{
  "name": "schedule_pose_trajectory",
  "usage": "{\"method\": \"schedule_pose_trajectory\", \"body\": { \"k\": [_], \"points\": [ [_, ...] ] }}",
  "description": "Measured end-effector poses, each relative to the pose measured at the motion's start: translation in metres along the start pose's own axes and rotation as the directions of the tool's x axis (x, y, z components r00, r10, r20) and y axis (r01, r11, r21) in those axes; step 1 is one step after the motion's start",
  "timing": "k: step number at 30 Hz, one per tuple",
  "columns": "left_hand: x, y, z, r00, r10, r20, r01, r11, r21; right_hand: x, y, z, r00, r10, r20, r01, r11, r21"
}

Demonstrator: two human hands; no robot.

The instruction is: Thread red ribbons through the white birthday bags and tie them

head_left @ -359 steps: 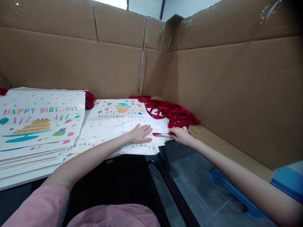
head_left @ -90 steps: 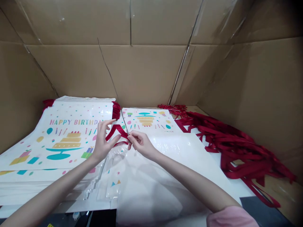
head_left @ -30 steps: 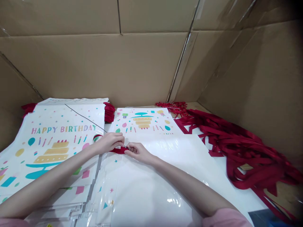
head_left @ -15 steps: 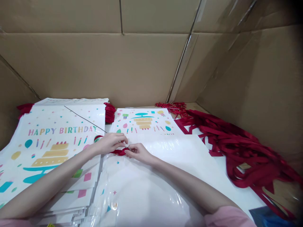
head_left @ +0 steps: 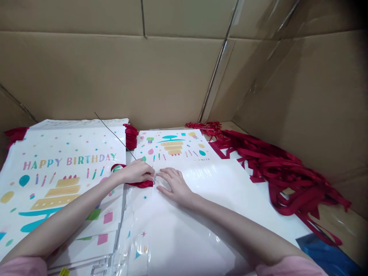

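Observation:
My left hand (head_left: 138, 171) is closed around a thin dark metal rod (head_left: 113, 134). The rod sticks out up and left, and a small curl of wire shows below my fingertips. A red ribbon (head_left: 141, 184) runs under this hand, its loop lying on the left stack; whether my fingers grip it too is hidden. My right hand (head_left: 177, 188) is just to the right, fingers spread and holding nothing, resting on or just above a glossy white sheet (head_left: 224, 199). Beneath my left forearm lies a stack of birthday-printed bags (head_left: 54, 143) in clear plastic.
Red ribbons (head_left: 276, 168) lie heaped at the right, with thinner red cords (head_left: 208, 128) behind. Another printed piece (head_left: 172, 143) with a cake lies upside down ahead. Cardboard walls (head_left: 115, 76) enclose the back and sides. Something blue (head_left: 324, 253) sits at lower right.
My right hand has let go of the ribbon and wire end, and its fingers have opened. The rod in my left hand points more steeply upward. The view has shifted slightly.

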State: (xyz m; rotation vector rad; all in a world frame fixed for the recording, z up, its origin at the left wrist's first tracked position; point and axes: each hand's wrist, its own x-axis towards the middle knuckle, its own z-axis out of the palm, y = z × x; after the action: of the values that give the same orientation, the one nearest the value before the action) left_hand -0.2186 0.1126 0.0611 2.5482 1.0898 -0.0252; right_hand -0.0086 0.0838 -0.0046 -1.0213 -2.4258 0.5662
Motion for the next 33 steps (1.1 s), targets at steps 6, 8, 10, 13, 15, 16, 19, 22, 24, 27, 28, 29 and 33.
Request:
{"method": "schedule_pose_trajectory", "body": {
  "k": [6,8,10,13,15,16,19,22,24,27,28,29,33],
  "points": [
    [-0.005,-0.009,0.006,0.988,-0.129,0.086,0.129,0.992,0.007,-0.004,0.013,0.005,0.990,-0.024,0.139,0.053,0.977,-0.208],
    [-0.005,-0.013,0.009,0.984,-0.160,0.077,0.160,0.987,0.011,0.004,0.016,0.004,0.986,-0.055,0.156,0.087,0.975,-0.204],
    [-0.004,-0.016,0.012,0.980,-0.191,0.060,0.190,0.982,0.022,0.012,0.017,0.003,0.986,-0.076,0.149,0.101,0.980,-0.173],
    [-0.003,-0.016,0.014,0.970,-0.235,0.059,0.234,0.972,0.032,0.019,0.016,0.004,0.993,-0.086,0.076,0.094,0.991,-0.097],
    [-0.003,-0.015,0.014,0.965,-0.253,0.073,0.253,0.967,0.020,0.019,0.015,0.008,0.995,-0.099,0.012,0.100,0.993,-0.059],
    [-0.003,-0.015,0.015,0.963,-0.258,0.080,0.258,0.966,0.011,0.019,0.015,0.011,0.994,-0.108,-0.016,0.108,0.993,-0.052],
    [-0.003,-0.015,0.016,0.960,-0.264,0.090,0.266,0.964,-0.009,0.018,0.015,0.019,0.990,-0.128,-0.059,0.124,0.990,-0.070],
    [-0.004,-0.017,0.018,0.963,-0.252,0.094,0.256,0.966,-0.026,0.017,0.015,0.021,0.987,-0.150,-0.047,0.144,0.983,-0.114],
    [-0.004,-0.018,0.018,0.964,-0.248,0.101,0.252,0.967,-0.038,0.017,0.015,0.021,0.984,-0.174,-0.039,0.167,0.976,-0.140],
    [-0.005,-0.019,0.019,0.966,-0.239,0.102,0.245,0.968,-0.055,0.017,0.014,0.019,0.979,-0.197,-0.044,0.188,0.970,-0.156],
    [-0.005,-0.018,0.019,0.967,-0.235,0.098,0.242,0.968,-0.061,0.017,0.013,0.019,0.978,-0.201,-0.046,0.192,0.969,-0.156],
    [-0.006,-0.018,0.018,0.968,-0.233,0.094,0.240,0.968,-0.068,0.017,0.013,0.018,0.978,-0.204,-0.048,0.195,0.969,-0.154],
    [-0.008,-0.015,0.016,0.971,-0.225,0.082,0.232,0.968,-0.091,0.019,0.013,0.016,0.978,-0.201,-0.047,0.195,0.975,-0.110]
  ]
}}
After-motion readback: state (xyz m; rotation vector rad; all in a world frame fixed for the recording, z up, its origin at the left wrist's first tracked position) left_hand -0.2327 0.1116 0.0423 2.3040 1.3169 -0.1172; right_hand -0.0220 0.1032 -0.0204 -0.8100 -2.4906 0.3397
